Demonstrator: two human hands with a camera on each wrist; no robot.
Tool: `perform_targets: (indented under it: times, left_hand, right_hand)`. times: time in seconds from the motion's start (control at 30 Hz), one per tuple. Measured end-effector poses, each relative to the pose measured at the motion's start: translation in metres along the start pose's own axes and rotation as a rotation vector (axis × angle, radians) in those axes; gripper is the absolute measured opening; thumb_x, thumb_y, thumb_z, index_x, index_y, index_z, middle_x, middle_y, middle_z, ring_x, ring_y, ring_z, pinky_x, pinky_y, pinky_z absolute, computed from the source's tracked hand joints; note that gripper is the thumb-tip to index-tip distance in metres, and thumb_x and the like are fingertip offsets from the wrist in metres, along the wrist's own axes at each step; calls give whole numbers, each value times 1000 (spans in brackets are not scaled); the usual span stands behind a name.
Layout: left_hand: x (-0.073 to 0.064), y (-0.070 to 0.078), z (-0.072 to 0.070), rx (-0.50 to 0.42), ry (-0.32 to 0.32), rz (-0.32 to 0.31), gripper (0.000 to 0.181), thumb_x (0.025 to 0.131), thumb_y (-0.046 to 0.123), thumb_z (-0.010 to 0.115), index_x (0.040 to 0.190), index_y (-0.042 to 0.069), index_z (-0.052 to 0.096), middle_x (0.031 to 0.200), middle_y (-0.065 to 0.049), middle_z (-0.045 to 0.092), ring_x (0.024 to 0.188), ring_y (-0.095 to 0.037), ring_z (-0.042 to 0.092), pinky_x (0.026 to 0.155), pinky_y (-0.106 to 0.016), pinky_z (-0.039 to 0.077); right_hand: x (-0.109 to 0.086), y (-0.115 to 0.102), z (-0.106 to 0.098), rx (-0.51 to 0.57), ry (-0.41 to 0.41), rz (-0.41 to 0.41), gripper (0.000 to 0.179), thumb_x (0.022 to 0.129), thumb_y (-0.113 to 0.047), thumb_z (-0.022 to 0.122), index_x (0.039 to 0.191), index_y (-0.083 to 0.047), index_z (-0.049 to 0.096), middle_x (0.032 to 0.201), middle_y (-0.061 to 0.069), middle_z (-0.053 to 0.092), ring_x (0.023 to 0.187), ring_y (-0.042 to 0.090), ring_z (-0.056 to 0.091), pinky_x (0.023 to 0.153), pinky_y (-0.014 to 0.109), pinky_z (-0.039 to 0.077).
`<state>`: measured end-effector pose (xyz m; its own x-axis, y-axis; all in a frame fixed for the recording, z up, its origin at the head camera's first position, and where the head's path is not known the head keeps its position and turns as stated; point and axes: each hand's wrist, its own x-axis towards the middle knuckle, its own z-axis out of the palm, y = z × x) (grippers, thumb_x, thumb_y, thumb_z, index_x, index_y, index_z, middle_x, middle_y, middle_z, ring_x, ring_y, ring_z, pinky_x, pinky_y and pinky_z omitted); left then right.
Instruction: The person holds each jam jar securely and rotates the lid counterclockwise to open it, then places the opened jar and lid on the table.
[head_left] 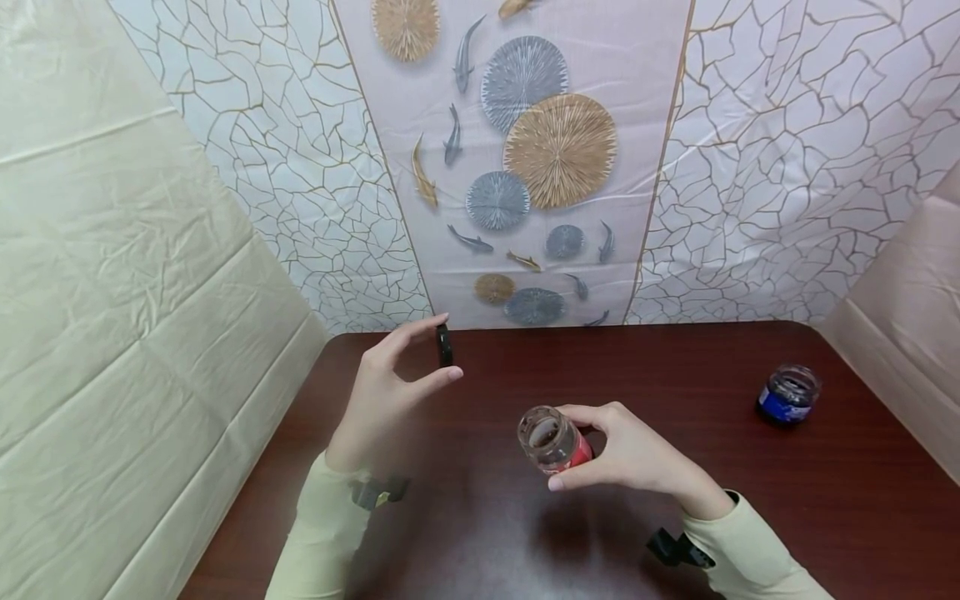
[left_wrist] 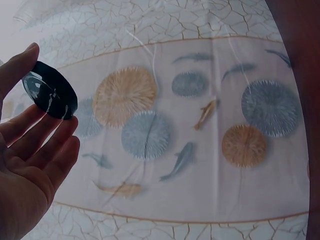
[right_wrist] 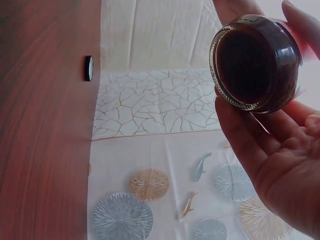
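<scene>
My left hand [head_left: 378, 398] pinches a round black lid [head_left: 445, 346] on edge between thumb and fingers, raised over the table's left half. In the left wrist view the glossy lid [left_wrist: 50, 91] sits at the fingertips. My right hand [head_left: 633, 450] grips a small glass jar [head_left: 546, 435] with a red label, its uncovered mouth tilted up and to the left. Dark contents fill the base of the jar [right_wrist: 250, 62] in the right wrist view. Lid and jar are well apart.
A second glass jar [head_left: 789, 393] with a blue label stands at the table's right side. Another black lid [right_wrist: 88, 68] lies on the dark wooden table [right_wrist: 45, 150] in the right wrist view. Patterned cloth [head_left: 525, 250] hangs behind the table, with plain cloth [head_left: 150, 350] at the left.
</scene>
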<state>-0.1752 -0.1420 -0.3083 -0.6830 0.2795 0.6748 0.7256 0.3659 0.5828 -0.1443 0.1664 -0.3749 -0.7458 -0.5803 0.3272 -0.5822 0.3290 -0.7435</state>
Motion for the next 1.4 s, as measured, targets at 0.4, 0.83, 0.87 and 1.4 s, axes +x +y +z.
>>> perform_targets:
  times: [0.4, 0.83, 0.87, 1.4]
  left_hand:
    - [-8, -40, -16, 44, 50, -47, 64, 78, 17, 88, 136, 22, 63, 131, 9, 65, 120, -11, 62, 103, -26, 45]
    - [-17, -49, -41, 95, 115, -214, 60, 81, 20, 87, 135, 22, 59, 133, 9, 65, 125, -7, 59, 105, -20, 41]
    - [-16, -46, -42, 97, 121, -224, 60, 82, 17, 86, 135, 19, 59, 133, 7, 65, 126, -8, 58, 106, -20, 40]
    - [-33, -92, -66, 225, 241, -309, 57, 80, 28, 88, 130, 14, 62, 128, -2, 66, 121, -21, 60, 106, -39, 40]
  right_hand:
    - [0, 2, -1, -12, 4, 5, 53, 77, -40, 88, 125, -28, 68, 103, -17, 73, 96, 7, 67, 87, 26, 53]
    - [-1, 5, -2, -3, 12, 16, 54, 78, -39, 88, 126, -26, 67, 107, -13, 73, 99, 8, 67, 88, 26, 52]
    - [-1, 5, -2, -2, 13, 18, 54, 78, -39, 88, 126, -27, 67, 107, -13, 73, 100, 8, 67, 89, 26, 52]
    - [-2, 6, -2, -7, 28, 19, 55, 77, -39, 88, 126, -27, 67, 108, -15, 72, 103, 9, 67, 91, 27, 51]
